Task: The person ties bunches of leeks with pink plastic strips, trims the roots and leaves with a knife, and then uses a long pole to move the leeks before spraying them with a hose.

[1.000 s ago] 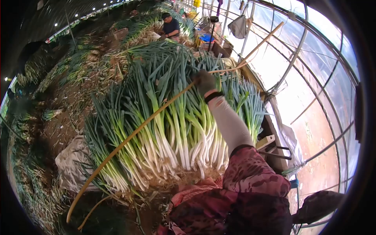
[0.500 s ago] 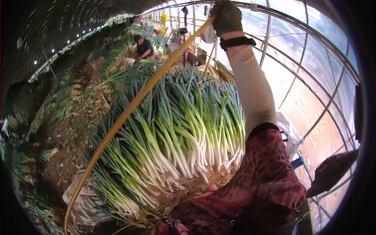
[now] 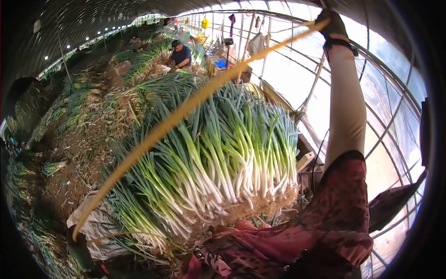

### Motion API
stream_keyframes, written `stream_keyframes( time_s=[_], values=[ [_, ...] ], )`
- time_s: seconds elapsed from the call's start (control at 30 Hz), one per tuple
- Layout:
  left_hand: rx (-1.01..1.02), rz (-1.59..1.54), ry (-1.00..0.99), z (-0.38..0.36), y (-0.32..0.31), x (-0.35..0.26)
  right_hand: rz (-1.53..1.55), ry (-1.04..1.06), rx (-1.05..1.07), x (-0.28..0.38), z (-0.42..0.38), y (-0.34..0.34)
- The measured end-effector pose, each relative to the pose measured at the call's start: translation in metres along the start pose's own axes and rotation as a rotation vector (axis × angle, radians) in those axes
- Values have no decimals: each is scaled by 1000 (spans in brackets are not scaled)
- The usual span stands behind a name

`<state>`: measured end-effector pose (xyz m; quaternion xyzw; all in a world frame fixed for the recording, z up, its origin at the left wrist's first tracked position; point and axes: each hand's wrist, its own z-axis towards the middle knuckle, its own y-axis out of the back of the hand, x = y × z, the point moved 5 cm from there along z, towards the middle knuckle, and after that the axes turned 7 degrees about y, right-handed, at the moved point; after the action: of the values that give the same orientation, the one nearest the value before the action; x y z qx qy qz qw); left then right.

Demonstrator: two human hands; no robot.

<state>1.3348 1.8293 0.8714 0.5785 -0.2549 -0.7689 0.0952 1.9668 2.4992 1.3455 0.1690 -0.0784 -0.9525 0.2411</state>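
Note:
A long yellow-brown band (image 3: 186, 106) stretches slantwise across the view, in front of a large heap of long green onions (image 3: 223, 153). Gripping its upper end is my right hand (image 3: 332, 25), in a dark glove, raised high at the upper right with the arm straight. At the lower left edge, my left hand (image 3: 78, 242), dark-gloved and partly in shadow, closes round the band's lower part. A short tail of the band (image 3: 118, 235) runs right from there over the onions. The onions lie with white roots toward me and green leaves away.
A person (image 3: 181, 56) in dark clothes crouches among more onions farther back. A pale sack (image 3: 93, 223) lies by the heap's left side. Metal hoops and clear plastic sheeting (image 3: 297, 60) form the wall at right. Loose leaves litter the soil (image 3: 69, 186) at left.
My right hand has moved to the right, drawing the band's upper end along and tilting it flatter. My left hand has come into view at the lower left. The view has shifted slightly.

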Motion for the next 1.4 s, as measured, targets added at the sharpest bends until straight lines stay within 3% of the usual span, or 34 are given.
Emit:
stream_keyframes(
  time_s=[0.03,0.1,0.2,0.27,0.3,0.4,0.5,0.53,0.63,0.87,1.0,1.03,1.1,1.13,1.17,1.2,1.23,1.3,1.33,1.4],
  values=[
    [-65,103,-217,5,-7,10,152,-102,4,-13,-7,-10],
    [66,44,-79,-9,-16,-10,550,-315,-20,-36,-19,-29],
    [-20,153,-282,-6,-19,32,1431,-713,-52,-9,-37,-32],
    [86,136,-108,-11,-22,33,1934,-1038,-205,26,-40,-25],
    [141,128,-21,-16,-24,31,1906,-1028,-166,33,-38,-20],
    [110,176,-127,-25,-26,39,1858,-910,-58,48,-38,-16],
    [108,130,-171,-25,-32,55,1912,-961,-53,62,-43,-17],
    [110,108,-162,-28,-34,57,1858,-1118,-180,63,-49,-20],
    [115,135,-214,-28,-38,62,1769,-1082,-238,64,-57,-26],
    [133,136,-260,-26,-39,75,1832,-1061,-124,68,-70,-31],
    [123,132,-211,-27,-36,85,1876,-1010,-171,67,-67,-45],
    [141,123,-173,-32,-35,79,2038,-1030,-173,79,-61,-48],
    [134,105,-85,-32,-32,78,1871,-1095,-215,94,-58,-50],
    [110,97,-33,-33,-29,84,1962,-1087,-165,98,-52,-58],
    [87,91,22,-35,-25,94,1660,-783,-24,95,-43,-72],
    [62,-42,204,-31,-19,120,1320,-524,25,92,-34,-85],
    [34,-65,212,-32,-14,129,1112,-345,-20,98,-21,-94],
    [-23,-106,225,-37,4,142,680,-26,-119,138,-2,-98],
    [189,54,428,-39,20,172,464,123,-176,173,4,-92],
    [34,179,398,-47,52,165,334,192,-68,257,-4,-66]
  ],
)
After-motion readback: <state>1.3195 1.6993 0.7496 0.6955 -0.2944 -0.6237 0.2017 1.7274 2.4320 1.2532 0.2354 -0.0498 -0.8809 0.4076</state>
